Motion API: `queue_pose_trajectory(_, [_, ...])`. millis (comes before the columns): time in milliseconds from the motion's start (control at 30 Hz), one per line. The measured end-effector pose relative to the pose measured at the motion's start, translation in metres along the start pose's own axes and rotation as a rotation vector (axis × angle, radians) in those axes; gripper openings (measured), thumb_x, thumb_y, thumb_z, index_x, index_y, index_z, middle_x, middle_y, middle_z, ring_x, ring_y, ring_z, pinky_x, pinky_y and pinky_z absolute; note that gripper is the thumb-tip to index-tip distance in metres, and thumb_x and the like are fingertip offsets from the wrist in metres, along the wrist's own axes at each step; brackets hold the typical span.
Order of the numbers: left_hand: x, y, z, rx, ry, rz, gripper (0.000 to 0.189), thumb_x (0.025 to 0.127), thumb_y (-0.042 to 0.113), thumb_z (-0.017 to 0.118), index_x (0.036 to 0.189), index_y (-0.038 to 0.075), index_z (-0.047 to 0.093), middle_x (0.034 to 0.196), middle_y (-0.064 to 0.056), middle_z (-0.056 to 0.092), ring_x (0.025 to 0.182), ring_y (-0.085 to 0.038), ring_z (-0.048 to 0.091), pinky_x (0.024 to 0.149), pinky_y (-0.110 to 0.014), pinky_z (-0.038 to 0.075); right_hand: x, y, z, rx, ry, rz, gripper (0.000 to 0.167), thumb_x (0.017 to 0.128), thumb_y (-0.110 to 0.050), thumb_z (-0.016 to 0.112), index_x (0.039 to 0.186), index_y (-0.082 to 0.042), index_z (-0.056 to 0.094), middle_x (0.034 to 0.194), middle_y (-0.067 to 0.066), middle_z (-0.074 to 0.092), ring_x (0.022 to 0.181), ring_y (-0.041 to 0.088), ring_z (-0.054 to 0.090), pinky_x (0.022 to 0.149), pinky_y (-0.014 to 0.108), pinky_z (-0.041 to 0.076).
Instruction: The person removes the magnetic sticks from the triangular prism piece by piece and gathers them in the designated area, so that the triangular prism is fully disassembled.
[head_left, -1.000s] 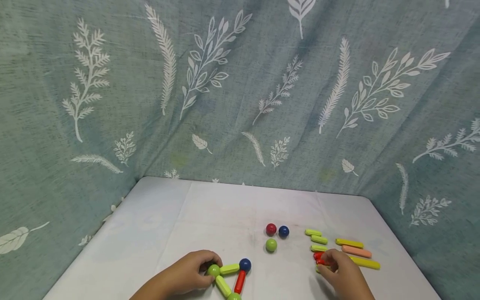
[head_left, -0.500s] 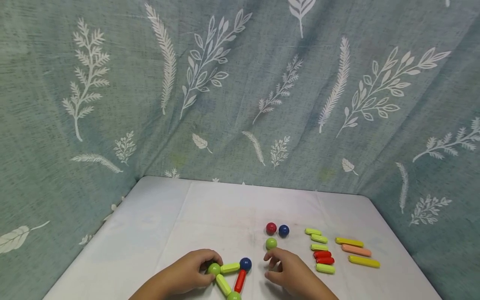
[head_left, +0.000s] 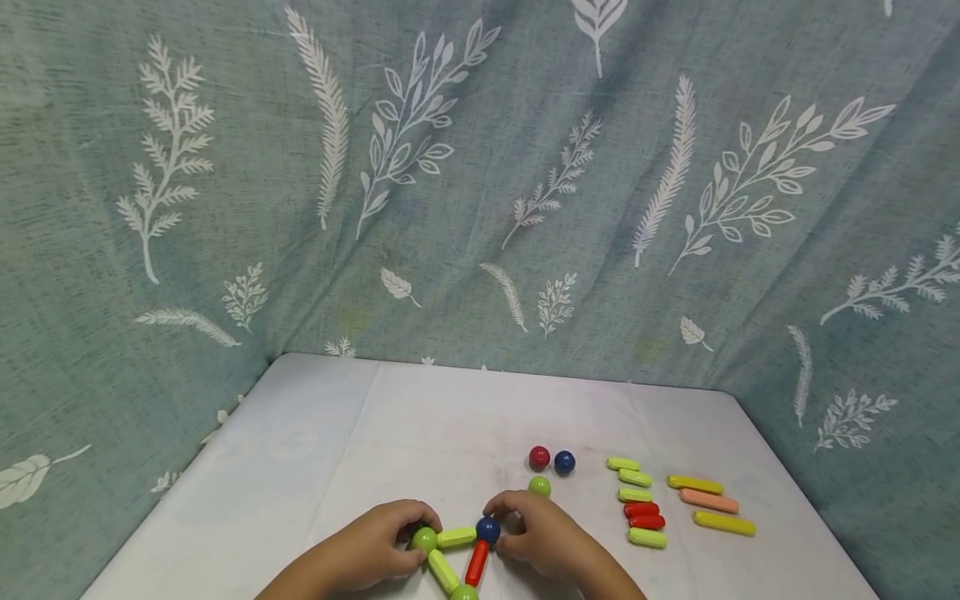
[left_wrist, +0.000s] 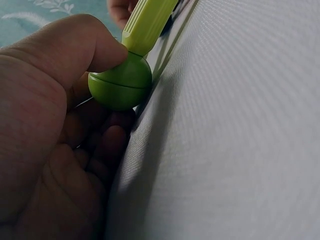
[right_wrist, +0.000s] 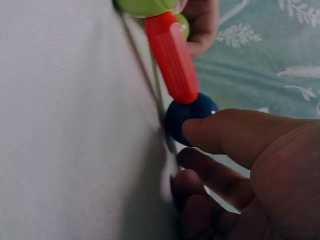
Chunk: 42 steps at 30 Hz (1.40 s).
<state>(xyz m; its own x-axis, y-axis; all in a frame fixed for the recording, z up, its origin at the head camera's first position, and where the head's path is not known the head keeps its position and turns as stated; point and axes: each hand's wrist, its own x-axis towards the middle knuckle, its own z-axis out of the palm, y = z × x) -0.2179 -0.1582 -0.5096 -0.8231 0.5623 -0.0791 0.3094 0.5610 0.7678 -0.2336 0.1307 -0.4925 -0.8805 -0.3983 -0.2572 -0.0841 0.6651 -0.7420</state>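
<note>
Left of centre on the white table [head_left: 315,467], the left hand [head_left: 382,540] slants inward, thumb and curled fingers pinching a green ball [head_left: 425,541]; a lime rod [head_left: 457,537] joins it to a blue ball [head_left: 488,530], which the right hand [head_left: 546,535], slanted oppositely, pinches between thumb and forefinger.

No text, label, number or sign can be read.
</note>
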Motion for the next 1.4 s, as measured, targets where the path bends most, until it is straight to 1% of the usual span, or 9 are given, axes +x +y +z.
queue_pose_trajectory(133, [0.000,0.000,0.001,-0.008,0.005,0.008,0.022,0.091,0.025,0.075,0.109,0.034,0.068,0.106,0.017,0.065,0.095,-0.004,0.057,0.085,-0.025,0.048,-0.001,-0.002,0.003,-0.014,-0.020,-0.015,0.043,0.086,-0.013,0.085,0.119,-0.037,0.073,0.106,-0.011,0.067,0.089,0.019,0.060,0.080,0.040,0.057])
queue_pose_trajectory(300, [-0.001,0.000,0.000,-0.003,0.006,0.003,0.022,0.090,0.025,0.076,0.108,0.035,0.068,0.106,0.017,0.064,0.094,-0.004,0.056,0.083,-0.025,0.048,-0.005,-0.001,0.005,-0.038,-0.033,-0.041,0.039,0.088,-0.018,0.084,0.119,-0.038,0.073,0.104,-0.015,0.065,0.086,0.017,0.059,0.079,0.034,0.053])
queue_pose_trajectory(400, [-0.001,0.000,0.000,-0.007,0.000,0.002,0.022,0.091,0.025,0.076,0.109,0.034,0.068,0.106,0.017,0.064,0.094,-0.005,0.056,0.083,-0.025,0.048,-0.006,-0.001,0.006,-0.038,-0.032,-0.052,0.036,0.090,-0.020,0.082,0.119,-0.038,0.073,0.106,-0.017,0.066,0.086,0.016,0.058,0.080,0.035,0.053])
queue_pose_trajectory(533, [-0.001,0.001,-0.001,-0.010,-0.005,-0.007,0.022,0.091,0.025,0.076,0.109,0.034,0.068,0.107,0.017,0.064,0.095,-0.005,0.056,0.084,-0.025,0.049,-0.006,0.000,0.007,-0.025,-0.033,-0.061,0.033,0.093,-0.021,0.080,0.119,-0.040,0.073,0.110,-0.018,0.067,0.089,0.015,0.058,0.086,0.041,0.054])
queue_pose_trajectory(733, [-0.001,0.003,-0.001,-0.007,-0.001,-0.007,0.022,0.091,0.024,0.075,0.110,0.034,0.068,0.108,0.016,0.064,0.095,-0.005,0.057,0.084,-0.025,0.049,-0.007,0.004,0.006,-0.041,-0.038,-0.117,0.029,0.096,-0.021,0.075,0.118,-0.041,0.072,0.112,-0.019,0.065,0.092,0.011,0.058,0.084,0.034,0.051])
queue_pose_trajectory(833, [-0.001,0.003,-0.002,-0.014,-0.005,-0.011,0.022,0.092,0.023,0.075,0.110,0.033,0.068,0.107,0.015,0.064,0.094,-0.006,0.056,0.083,-0.025,0.049,-0.007,0.006,0.007,-0.074,-0.043,-0.159,0.028,0.098,-0.021,0.073,0.118,-0.041,0.071,0.116,-0.021,0.065,0.101,0.006,0.059,0.095,0.039,0.054])
queue_pose_trajectory(967, [-0.002,0.003,-0.001,-0.023,-0.005,-0.009,0.022,0.091,0.022,0.076,0.110,0.032,0.068,0.107,0.014,0.064,0.093,-0.006,0.056,0.081,-0.025,0.049,-0.006,0.006,0.008,-0.122,-0.050,-0.190,0.026,0.100,-0.023,0.071,0.120,-0.040,0.070,0.119,-0.023,0.064,0.111,0.001,0.058,0.107,0.048,0.051])
queue_pose_trajectory(1200, [-0.002,0.001,0.000,-0.021,0.002,0.015,0.022,0.092,0.022,0.076,0.110,0.032,0.068,0.106,0.015,0.064,0.093,-0.005,0.056,0.082,-0.025,0.049,-0.006,0.000,0.011,-0.158,-0.043,-0.151,0.024,0.099,-0.027,0.073,0.119,-0.039,0.070,0.114,-0.022,0.064,0.104,0.002,0.057,0.106,0.048,0.052])
queue_pose_trajectory(1400, [-0.002,0.002,0.000,-0.001,0.008,0.014,0.022,0.092,0.025,0.077,0.110,0.034,0.068,0.108,0.017,0.064,0.095,-0.005,0.056,0.085,-0.026,0.049,-0.006,-0.007,0.014,-0.240,-0.014,-0.100,0.021,0.097,-0.033,0.075,0.116,-0.040,0.071,0.107,-0.020,0.061,0.093,0.004,0.056,0.099,0.045,0.056])
